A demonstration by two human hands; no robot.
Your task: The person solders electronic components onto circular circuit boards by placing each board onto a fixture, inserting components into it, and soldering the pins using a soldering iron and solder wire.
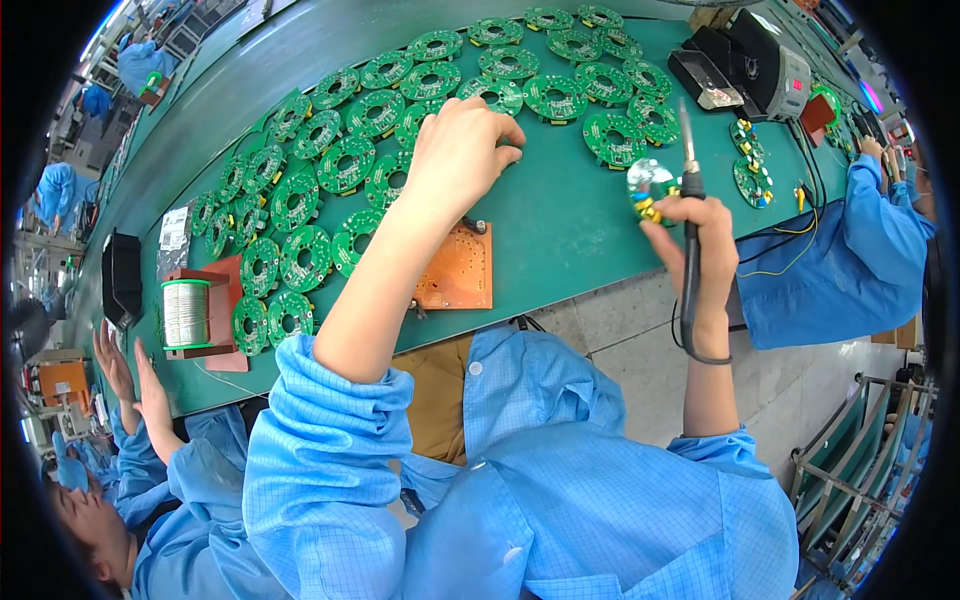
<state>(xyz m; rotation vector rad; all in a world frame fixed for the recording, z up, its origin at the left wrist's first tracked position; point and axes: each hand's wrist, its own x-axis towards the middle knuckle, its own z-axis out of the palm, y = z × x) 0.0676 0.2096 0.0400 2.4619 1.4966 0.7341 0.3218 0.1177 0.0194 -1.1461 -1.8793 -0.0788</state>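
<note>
My right hand [708, 240] grips a soldering iron [690, 180] with its tip pointing up. The same hand pinches a round green circuit board [650, 186] with yellow and blue parts on it. My left hand [462, 145] hovers at the near side of the rows of round green circuit boards [432, 80]. Its fingers are bent, thumb and forefinger are apart, and no held thing shows between them; the other fingertips are partly hidden. Beneath my left forearm lies an orange square fixture plate [465, 268] with metal posts, partly covered by the arm.
On the green table [560, 240], a solder wire spool [187, 312] stands in a holder at left. A black soldering station [765, 70] is at back right, near more boards [750, 165] and cables. Co-workers in blue sit on both sides; one's hands [135, 375] are at left.
</note>
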